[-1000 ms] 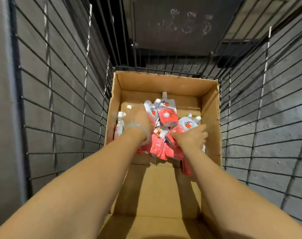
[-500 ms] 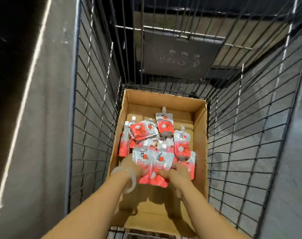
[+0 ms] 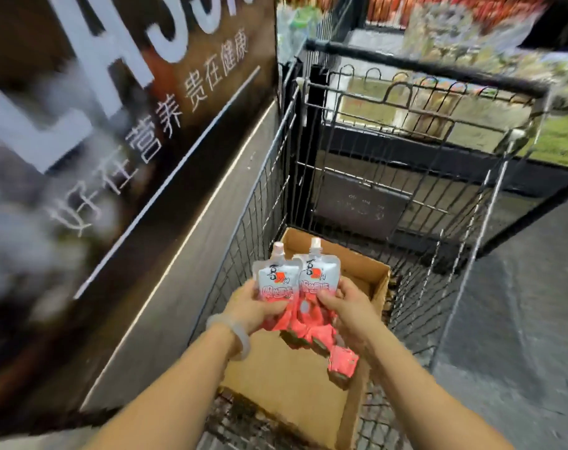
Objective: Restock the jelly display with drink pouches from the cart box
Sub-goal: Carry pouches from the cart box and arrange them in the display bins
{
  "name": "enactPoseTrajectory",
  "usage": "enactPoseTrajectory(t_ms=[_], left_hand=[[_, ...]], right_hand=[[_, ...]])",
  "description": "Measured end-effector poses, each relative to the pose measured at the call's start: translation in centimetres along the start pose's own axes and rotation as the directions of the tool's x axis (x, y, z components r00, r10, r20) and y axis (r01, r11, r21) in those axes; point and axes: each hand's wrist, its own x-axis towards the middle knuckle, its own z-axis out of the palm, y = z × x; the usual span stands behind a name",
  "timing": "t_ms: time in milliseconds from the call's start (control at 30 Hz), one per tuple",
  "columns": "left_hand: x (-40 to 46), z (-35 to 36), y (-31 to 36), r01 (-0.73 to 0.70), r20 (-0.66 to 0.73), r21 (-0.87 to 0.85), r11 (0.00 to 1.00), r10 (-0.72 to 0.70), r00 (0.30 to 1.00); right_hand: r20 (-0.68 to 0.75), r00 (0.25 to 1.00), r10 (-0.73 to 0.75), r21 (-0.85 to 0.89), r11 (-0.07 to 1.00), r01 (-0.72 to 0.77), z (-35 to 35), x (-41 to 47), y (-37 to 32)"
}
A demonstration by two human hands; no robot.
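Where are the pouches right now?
Head view, lower centre: pouches held between left hand and right hand, above the box in the cart.

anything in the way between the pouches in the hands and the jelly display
Can't tell: the jelly display isn't clearly in view. Both the left hand and right hand hold the bunch of pouches above the box in the cart, below the cart's rim. The signboard stands close on the left; the shelves beyond are blurred.

Bunch of red-and-white spouted drink pouches held upright, spouts up, above open brown cardboard box set in wire cart
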Motion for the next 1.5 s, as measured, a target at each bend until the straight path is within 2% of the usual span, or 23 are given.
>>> enactPoseTrajectory(t_ms=[133,267,433,567,667,800,1033,1200,1500], left_hand=[[-7.4,0.4,0.0,-0.138,-0.123,-0.102,0.985,0.125,0.984],[-14.9,-0.3,-2.4,-0.192,-0.268,-0.201,0.961,0.135,0.954],[-24.8,-2.9,-5.1,-0.3,-0.47,-0.239,0.924,0.161,0.868],[-32.8,-5.9,-8.5,-0.387,-0.614,-0.263,0.884,0.156,0.774],[-39.9,-7.7,-12.4,-0.435,-0.729,-0.277,0.857,0.108,0.676],[-50.8,-8.7,-17.9,-0.511,-0.827,-0.298,0.807,0.05,0.56],[-71.2,-6.7,-30.9,-0.641,-0.956,-0.235,0.73,-0.054,0.289],[-84.4,-2.7,-40.4,-0.706,-0.983,-0.179,0.685,-0.158,0.096],[-103.1,5.8,-55.0,-0.715,-0.903,-0.122,0.689,-0.375,-0.207]], right_hand=[[0.176,0.978,-0.112,-0.095,0.987,0.13,1.0,-5.4,-2.3],[0.322,0.944,-0.074,-0.156,0.979,0.131,2.5,-11.2,-2.3],[0.54,0.842,-0.001,-0.219,0.965,0.142,7.2,-16.7,-0.1],[0.681,0.726,0.092,-0.278,0.95,0.141,12.3,-21.6,3.1],[0.755,0.636,0.163,-0.333,0.93,0.156,16.0,-26.5,6.5],[0.835,0.479,0.271,-0.398,0.899,0.185,20.6,-34.8,12.4],[0.883,0.192,0.429,-0.468,0.842,0.269,23.8,-53.8,24.8],[0.855,-0.002,0.518,-0.489,0.809,0.325,23.4,-67.8,33.7],[0.697,-0.24,0.676,-0.583,0.729,0.359,20.0,-90.0,47.3]])
